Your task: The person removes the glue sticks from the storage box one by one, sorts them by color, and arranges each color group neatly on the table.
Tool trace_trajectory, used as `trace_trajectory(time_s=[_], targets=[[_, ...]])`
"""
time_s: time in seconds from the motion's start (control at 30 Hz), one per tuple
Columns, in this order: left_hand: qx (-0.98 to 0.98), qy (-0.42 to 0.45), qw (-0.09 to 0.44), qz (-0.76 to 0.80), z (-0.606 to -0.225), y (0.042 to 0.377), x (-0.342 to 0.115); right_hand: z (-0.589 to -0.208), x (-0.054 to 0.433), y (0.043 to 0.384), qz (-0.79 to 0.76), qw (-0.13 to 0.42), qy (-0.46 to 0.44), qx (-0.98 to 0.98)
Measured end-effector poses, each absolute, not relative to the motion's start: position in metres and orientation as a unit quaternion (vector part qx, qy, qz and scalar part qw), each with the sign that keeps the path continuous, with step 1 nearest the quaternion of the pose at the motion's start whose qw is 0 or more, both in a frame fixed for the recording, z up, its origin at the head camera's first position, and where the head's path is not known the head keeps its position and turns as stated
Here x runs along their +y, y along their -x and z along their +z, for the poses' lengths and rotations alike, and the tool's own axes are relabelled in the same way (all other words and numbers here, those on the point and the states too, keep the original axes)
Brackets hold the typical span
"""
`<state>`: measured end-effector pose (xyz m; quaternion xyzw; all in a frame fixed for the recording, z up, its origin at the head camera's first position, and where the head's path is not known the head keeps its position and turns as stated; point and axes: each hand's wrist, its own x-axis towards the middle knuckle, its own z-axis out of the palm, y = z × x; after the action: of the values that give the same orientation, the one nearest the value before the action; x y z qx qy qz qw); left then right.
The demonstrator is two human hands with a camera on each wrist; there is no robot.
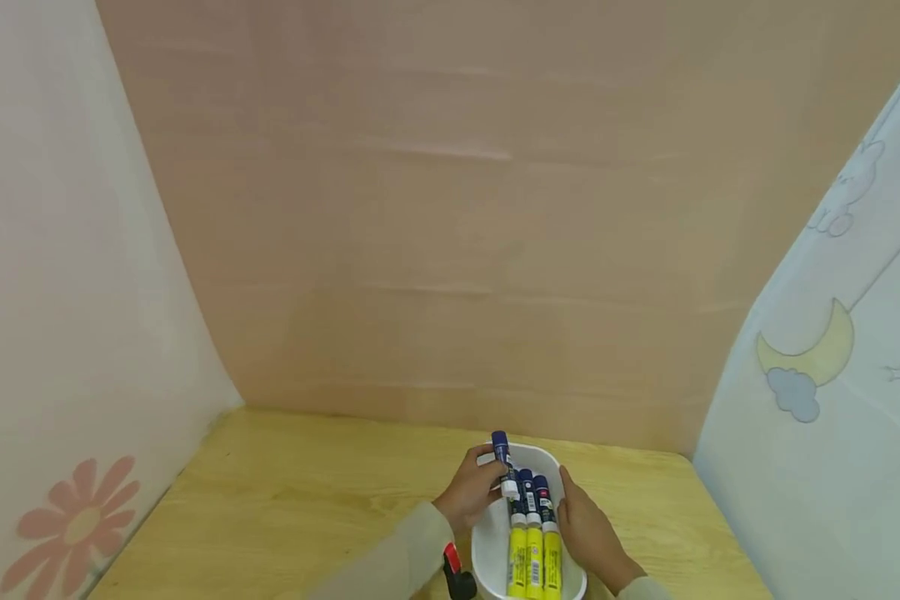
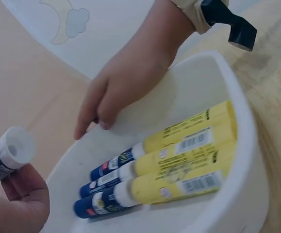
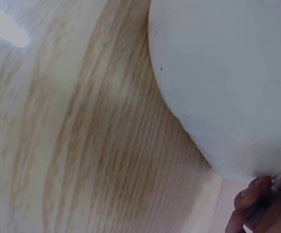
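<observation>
My left hand holds a blue glue stick over the left side of a white plastic bin. Its white end faces the camera in the left wrist view. On the bin's other side, my right hand grips the rim, with fingers along the outer wall in the right wrist view. Inside lie three yellow glue sticks side by side near one end. Three blue glue sticks with white collars lie end to end against them.
The bin stands on a light wood-grain table. A tan backdrop rises behind it, with a white wall with a pink flower on the left and a moon-patterned white wall on the right.
</observation>
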<state>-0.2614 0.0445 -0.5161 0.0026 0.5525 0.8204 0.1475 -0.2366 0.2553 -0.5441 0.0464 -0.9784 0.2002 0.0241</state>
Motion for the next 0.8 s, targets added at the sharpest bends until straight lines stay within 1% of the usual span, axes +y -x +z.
trace_trajectory(time_s=[0.23,0.47,0.63,0.8], targets=[[0.556,0.019,0.093,0.825,-0.496,0.268,0.015,-0.540,0.259,0.235,0.193,0.029,-0.061,-0.979],[0.563,0.037,0.091,0.820,-0.506,0.270,-0.015,-0.540,0.260,0.232,0.186,0.037,-0.064,-0.980],[0.599,0.065,0.092,0.793,-0.523,0.272,-0.038,-0.543,0.260,0.233,0.188,0.028,-0.062,-0.980],[0.647,0.064,0.105,0.753,-0.539,0.272,-0.054,-0.544,0.260,0.237,0.186,0.019,-0.058,-0.981]])
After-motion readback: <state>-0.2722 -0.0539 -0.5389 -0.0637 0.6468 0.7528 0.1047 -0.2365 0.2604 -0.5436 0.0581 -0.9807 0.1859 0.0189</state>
